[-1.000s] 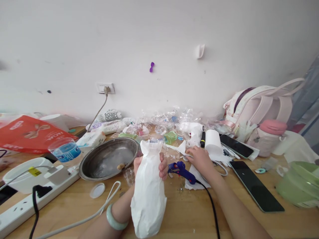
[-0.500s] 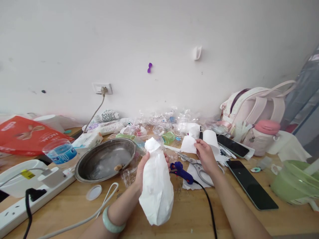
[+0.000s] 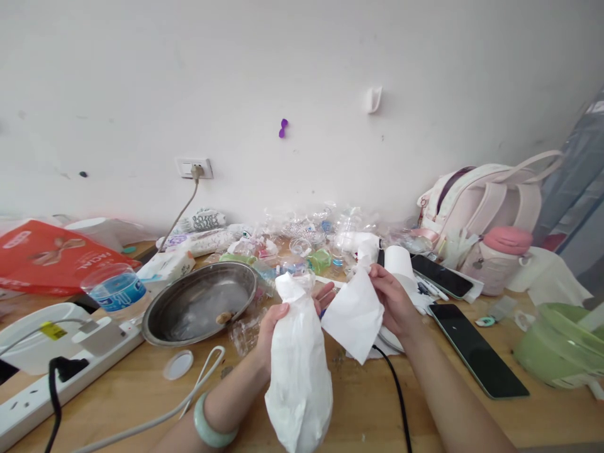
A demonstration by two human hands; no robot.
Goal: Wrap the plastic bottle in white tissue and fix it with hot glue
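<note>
Bottle-shaped form (image 3: pixel 301 371) is gripped by left hand (image 3: pixel 268 327), apparently mostly papered; at its 2 o'clock, white paper sheet (image 3: pixel 355 314), unattached, is pinched by right hand (image 3: pixel 395 301).

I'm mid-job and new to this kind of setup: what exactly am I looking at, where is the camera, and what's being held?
There is no machine here: you see a person's two bare hands, filmed by one head-worn camera looking forward and down. The left hand holds a white bottle-shaped form. The right hand pinches a white sheet near its upper edge. On the wooden table, a metal basin and a power strip sit to the left. A white roll, a dark-screened phone and a pale backpack are to the right.
</note>
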